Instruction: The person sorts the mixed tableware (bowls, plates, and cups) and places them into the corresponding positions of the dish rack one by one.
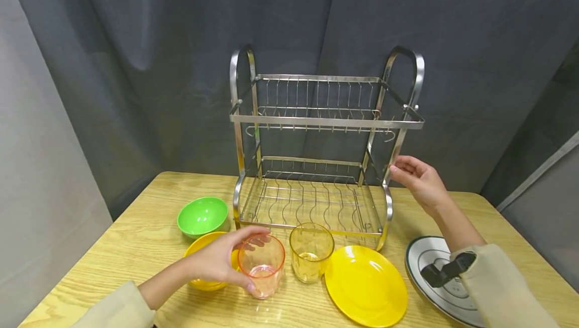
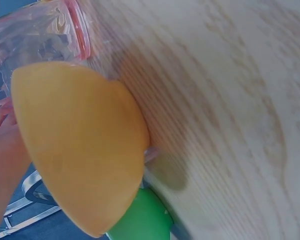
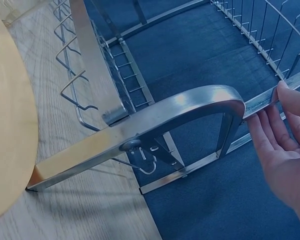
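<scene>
My left hand (image 1: 221, 257) curls round a clear cup with a pinkish-red rim (image 1: 263, 272), thumb in front and fingers behind. The cup appears to stand on the table. Directly beside that hand is a yellow bowl (image 1: 203, 241), which fills much of the left wrist view (image 2: 80, 145). A two-tier metal dish rack (image 1: 325, 122) stands at the back of the table. On its right side, my right hand (image 1: 420, 182) pinches an upright between thumb and fingers; the right wrist view shows this hold on the frame (image 3: 262, 102).
A green bowl (image 1: 203, 216) lies left of the rack. Right of the held cup stands a clear yellow cup (image 1: 311, 255), with a yellow plate (image 1: 366, 288) beside it. A white plate with a dark rim (image 1: 422, 267) lies partly under my right forearm. Grey curtain (image 1: 181, 67) hangs behind.
</scene>
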`<state>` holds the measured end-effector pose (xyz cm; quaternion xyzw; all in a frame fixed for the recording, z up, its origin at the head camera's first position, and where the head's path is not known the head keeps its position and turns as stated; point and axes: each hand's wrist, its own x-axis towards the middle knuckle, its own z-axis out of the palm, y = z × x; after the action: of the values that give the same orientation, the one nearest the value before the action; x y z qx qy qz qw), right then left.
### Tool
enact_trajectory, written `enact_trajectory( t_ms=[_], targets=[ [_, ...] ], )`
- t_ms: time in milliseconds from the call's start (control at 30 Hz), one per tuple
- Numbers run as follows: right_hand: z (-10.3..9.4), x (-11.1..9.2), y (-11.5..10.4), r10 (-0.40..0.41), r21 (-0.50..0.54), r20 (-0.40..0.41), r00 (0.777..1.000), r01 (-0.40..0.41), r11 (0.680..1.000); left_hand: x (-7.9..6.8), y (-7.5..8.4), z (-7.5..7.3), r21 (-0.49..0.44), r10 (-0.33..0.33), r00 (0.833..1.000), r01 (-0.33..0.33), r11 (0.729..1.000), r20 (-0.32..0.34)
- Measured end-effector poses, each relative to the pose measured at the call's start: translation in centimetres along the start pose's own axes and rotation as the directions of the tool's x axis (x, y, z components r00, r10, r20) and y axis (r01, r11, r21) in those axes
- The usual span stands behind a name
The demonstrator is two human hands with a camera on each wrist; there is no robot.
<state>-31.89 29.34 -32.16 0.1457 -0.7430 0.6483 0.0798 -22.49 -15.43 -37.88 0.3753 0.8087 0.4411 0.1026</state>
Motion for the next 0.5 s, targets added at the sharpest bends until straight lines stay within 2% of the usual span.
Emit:
enact_trajectory(
  t_ms=[267,500],
  targets=[
    [-0.06,-0.01,-0.06,0.036,-0.071,0.004,0.999,-0.036,0.997,0.09,-0.27,0.04,-0.057,0.028,1.000,-0.027,0.998,0.010],
    [-0.24,-0.16,-0.01,0.029,-0.103,-0.005,1.000,-0.029,0.994,0.22,-0.09,-0.28,-0.071,0.069,0.998,-0.068,0.995,0.009]
  ],
)
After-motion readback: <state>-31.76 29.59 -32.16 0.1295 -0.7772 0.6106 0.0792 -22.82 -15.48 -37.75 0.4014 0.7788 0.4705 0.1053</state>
